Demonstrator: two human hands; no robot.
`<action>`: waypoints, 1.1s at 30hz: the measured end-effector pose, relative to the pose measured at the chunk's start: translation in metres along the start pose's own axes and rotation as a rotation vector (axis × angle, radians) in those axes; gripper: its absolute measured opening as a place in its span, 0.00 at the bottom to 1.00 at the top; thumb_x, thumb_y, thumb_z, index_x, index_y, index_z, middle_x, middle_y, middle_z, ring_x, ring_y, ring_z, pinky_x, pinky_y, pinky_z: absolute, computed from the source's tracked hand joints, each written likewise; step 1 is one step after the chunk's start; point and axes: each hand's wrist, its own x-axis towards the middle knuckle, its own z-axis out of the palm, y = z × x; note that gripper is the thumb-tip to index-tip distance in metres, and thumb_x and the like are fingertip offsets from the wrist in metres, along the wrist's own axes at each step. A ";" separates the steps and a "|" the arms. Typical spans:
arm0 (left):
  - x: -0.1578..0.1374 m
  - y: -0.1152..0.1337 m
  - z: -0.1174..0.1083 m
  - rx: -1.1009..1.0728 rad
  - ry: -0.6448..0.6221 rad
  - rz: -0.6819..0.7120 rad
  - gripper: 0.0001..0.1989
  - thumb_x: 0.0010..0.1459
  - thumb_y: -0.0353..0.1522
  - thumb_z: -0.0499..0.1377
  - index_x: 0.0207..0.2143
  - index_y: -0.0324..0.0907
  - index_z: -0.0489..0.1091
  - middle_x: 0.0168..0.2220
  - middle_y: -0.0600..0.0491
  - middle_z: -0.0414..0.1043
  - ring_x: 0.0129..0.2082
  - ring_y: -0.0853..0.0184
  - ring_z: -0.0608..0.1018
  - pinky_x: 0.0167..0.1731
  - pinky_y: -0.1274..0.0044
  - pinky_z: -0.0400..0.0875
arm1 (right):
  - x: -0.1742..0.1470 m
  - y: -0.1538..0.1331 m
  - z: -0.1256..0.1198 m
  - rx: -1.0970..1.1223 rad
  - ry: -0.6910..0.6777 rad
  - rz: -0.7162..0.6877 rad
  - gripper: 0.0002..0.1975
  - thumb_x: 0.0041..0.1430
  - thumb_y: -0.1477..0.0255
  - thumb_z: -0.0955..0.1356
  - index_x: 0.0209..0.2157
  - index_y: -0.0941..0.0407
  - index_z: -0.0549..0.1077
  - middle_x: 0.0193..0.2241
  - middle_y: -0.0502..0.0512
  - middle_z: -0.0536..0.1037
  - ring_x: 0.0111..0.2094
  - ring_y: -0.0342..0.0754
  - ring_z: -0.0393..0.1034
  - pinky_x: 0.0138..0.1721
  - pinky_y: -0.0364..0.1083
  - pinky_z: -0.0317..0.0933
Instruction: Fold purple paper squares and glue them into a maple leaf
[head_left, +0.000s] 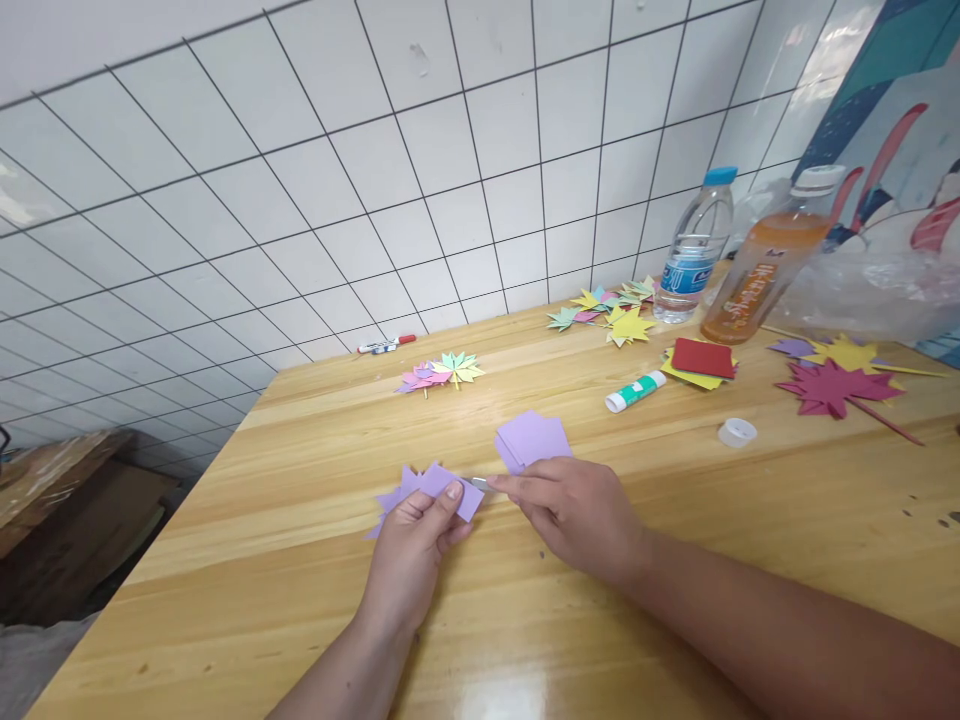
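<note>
My left hand (420, 525) pinches a folded-looking purple paper piece (440, 480) between thumb and fingers. Close to the paper's right edge, a small metal blade (478, 484) sticks out from my right hand (574, 510). My right fingers are closed on this tool, with the index finger stretched along it; its handle is hidden in the hand. Spiky purple paper cut-outs (386, 503) lie behind and left of my left hand. Just beyond my right hand rests a loose stack of purple paper squares (531, 440).
Paper leaves (439, 372) and markers (386, 345) lie toward the wall. On the right are a glue stick (635, 391), its cap (737, 432), red paper (703, 358), a maroon leaf (832, 388), a water bottle (694, 255) and an orange drink bottle (772, 260).
</note>
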 end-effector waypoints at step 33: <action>0.000 0.002 -0.002 -0.040 -0.050 0.004 0.10 0.48 0.34 0.64 0.32 0.38 0.74 0.32 0.52 0.75 0.32 0.71 0.75 0.31 0.82 0.73 | 0.002 0.000 -0.001 -0.007 -0.004 -0.022 0.19 0.60 0.73 0.61 0.52 0.43 0.66 0.33 0.48 0.77 0.35 0.42 0.69 0.32 0.41 0.55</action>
